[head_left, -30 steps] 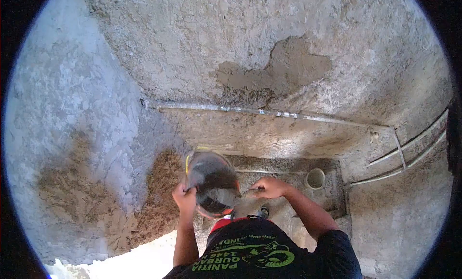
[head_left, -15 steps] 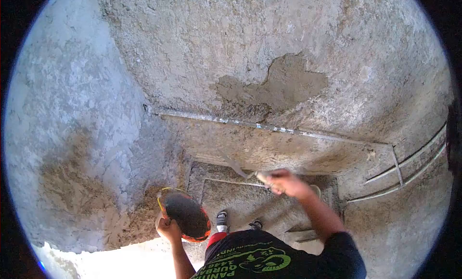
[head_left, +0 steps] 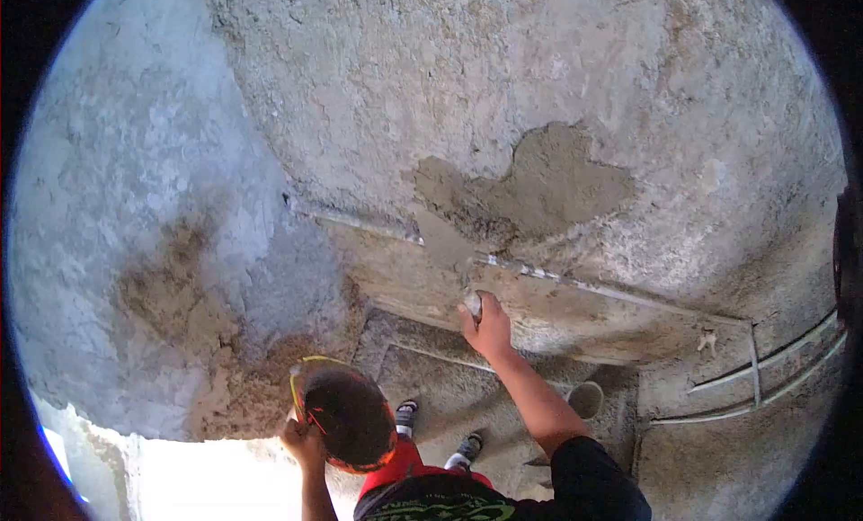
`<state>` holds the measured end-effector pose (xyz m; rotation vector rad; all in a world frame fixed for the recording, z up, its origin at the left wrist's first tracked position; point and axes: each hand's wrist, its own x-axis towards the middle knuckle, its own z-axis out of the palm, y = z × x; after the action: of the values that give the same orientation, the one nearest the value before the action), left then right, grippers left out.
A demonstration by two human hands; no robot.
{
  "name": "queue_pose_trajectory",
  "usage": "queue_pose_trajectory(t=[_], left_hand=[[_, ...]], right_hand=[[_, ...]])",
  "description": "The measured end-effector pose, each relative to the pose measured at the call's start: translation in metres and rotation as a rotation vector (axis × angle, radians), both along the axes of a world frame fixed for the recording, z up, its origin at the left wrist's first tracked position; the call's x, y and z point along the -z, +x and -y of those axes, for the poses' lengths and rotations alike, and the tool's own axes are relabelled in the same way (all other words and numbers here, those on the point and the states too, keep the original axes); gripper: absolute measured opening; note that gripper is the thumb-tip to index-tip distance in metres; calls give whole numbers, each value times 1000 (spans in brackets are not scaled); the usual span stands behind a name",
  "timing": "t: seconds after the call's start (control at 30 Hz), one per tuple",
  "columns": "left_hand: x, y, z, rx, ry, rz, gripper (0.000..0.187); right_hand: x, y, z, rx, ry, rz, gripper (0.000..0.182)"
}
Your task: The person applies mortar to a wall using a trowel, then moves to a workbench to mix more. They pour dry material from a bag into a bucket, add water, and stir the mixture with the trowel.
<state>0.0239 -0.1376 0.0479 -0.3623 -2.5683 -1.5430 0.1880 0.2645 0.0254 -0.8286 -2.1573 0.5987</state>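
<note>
At the lower left, my left hand (head_left: 304,442) is closed on the edge of a dark bucket (head_left: 346,467) with an orange-red rim and a yellow handle; its inside looks dark. My right hand (head_left: 486,327) grips a trowel (head_left: 445,240) by its handle, with the arm stretched forward. The pale blade lies up against the wall, over the thin pipe and just below the left part of a wet mortar patch (head_left: 562,184). Whether mortar is on the blade's far side cannot be seen.
A thin pipe (head_left: 629,296) runs across the rough wall (head_left: 378,80); more pipes (head_left: 764,355) curve at the right. A pale round container (head_left: 586,400) stands on the floor. A greyer plastered wall (head_left: 153,143) rises at the left, with bright light below it.
My right hand has moved forward and left, bringing the trowel from above the floor up to the wall near the mortar patch. The left hand still holds the bucket; the view has shifted slightly.
</note>
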Motion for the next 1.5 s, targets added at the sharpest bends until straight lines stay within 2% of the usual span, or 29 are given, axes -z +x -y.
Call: queue_pose_trajectory(t=[0.03, 0.13, 0.2, 0.33, 0.37, 0.43, 0.47, 0.53, 0.57, 0.6, 0.67, 0.7, 0.8, 0.83, 0.9, 0.93, 0.97, 1.0, 1.03, 1.07, 1.1, 1.17, 1.23, 1.27, 1.3, 1.33, 1.4, 1.43, 1.5], left_hand=[[3, -2, 2, 22, 21, 30, 27], [2, -17, -17, 50, 98, 167, 23], [10, -34, -27, 120, -62, 98, 34], [29, -85, -56, 210, -221, 100, 23], [37, -95, -61, 259, -120, 148, 26], [54, -119, -64, 304, -157, 185, 26], [62, -133, -67, 329, -195, 207, 26], [58, -149, -76, 403, -259, 138, 26], [54, -157, -80, 435, -237, 183, 25], [49, -165, -85, 468, -214, 226, 24], [41, -173, -94, 540, -144, 230, 24], [40, -176, -98, 598, -56, 232, 23], [51, -186, -100, 568, -199, 227, 22], [64, -191, -93, 569, -209, 226, 22], [96, -202, -78, 575, -283, -252, 23], [91, -202, -76, 577, -296, -250, 23], [84, -201, -75, 642, -256, -46, 23], [76, -197, -81, 699, -203, 156, 23], [66, -189, -85, 694, -208, 157, 23], [54, -180, -93, 650, -270, 157, 24], [49, -175, -95, 605, -330, 159, 24], [81, -185, -77, 628, -316, 150, 25], [89, -185, -70, 659, -287, 135, 25], [92, -183, -67, 640, -269, 308, 30], [89, -181, -64, 617, -256, 479, 36], [87, -180, -66, 616, -245, 470, 36], [80, -174, -64, 665, -293, 171, 35], [80, -172, -63, 660, -290, 169, 35], [80, -165, -62, 636, -326, 221, 32]], right_hand=[[-1, -13, -11, 32, 121, -60, 41], [1, -43, -38, 171, 181, -34, 42], [12, -58, -55, 248, 174, 2, 45], [38, -73, -87, 391, 73, 125, 49], [44, -72, -93, 409, 79, 137, 49], [57, -70, -97, 589, 76, -42, 48], [64, -68, -98, 602, 80, -40, 48], [71, -61, -96, 760, 69, -224, 47], [76, -60, -90, 784, -51, -295, 40], [75, -61, -84, 803, -61, -295, 40], [73, -62, -72, 768, -207, -532, 29], [72, -64, -68, 781, -211, -531, 29], [62, -84, -59, 569, -199, -846, 21], [43, -100, -59, 594, -173, -862, 20], [89, -124, -81, 523, -247, -811, 22], [98, -135, -83, 448, -318, -756, 25], [106, -143, -80, 452, -328, -756, 25], [96, -151, -79, 464, -249, -589, 30], [88, -159, -74, 474, -176, -420, 36], [85, -165, -67, 472, -181, -421, 36], [84, -170, -57, 466, -166, -287, 41], [94, -174, -35, 466, -206, 9, 48], [96, -166, -21, 378, -126, 52, 46], [95, -163, -18, 283, -48, 90, 43], [94, -157, -15, 256, -14, 54, 40], [94, -152, -14, 254, -2, 47, 40], [99, -146, -8, 317, -157, -265, 37], [93, -146, -12, 406, -168, -339, 31], [88, -157, -32, 487, -222, -378, 32]])
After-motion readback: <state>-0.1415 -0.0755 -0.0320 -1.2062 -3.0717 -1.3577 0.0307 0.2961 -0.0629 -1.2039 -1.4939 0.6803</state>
